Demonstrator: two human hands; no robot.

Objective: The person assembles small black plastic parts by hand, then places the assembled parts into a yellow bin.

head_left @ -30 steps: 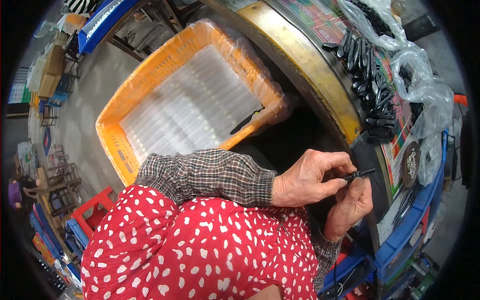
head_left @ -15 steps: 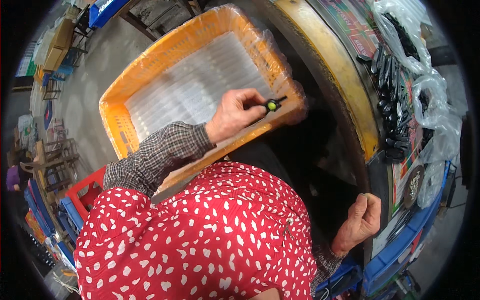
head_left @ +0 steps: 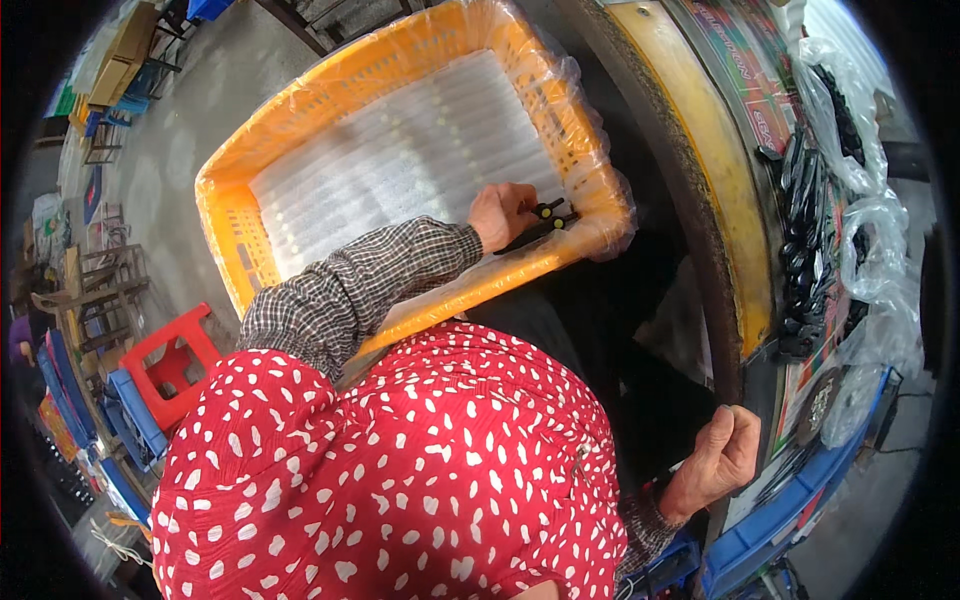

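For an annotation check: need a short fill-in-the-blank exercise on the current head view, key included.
The person's left grip has a small black plastic part at its fingertips, inside the ____ perforated plastic crate.
The person's red garment has ____ spots.
Outside the crate is the person's ____ grip.
The red plastic stool shows on the picture's ____ side.

Missing words: orange; white; right; left.
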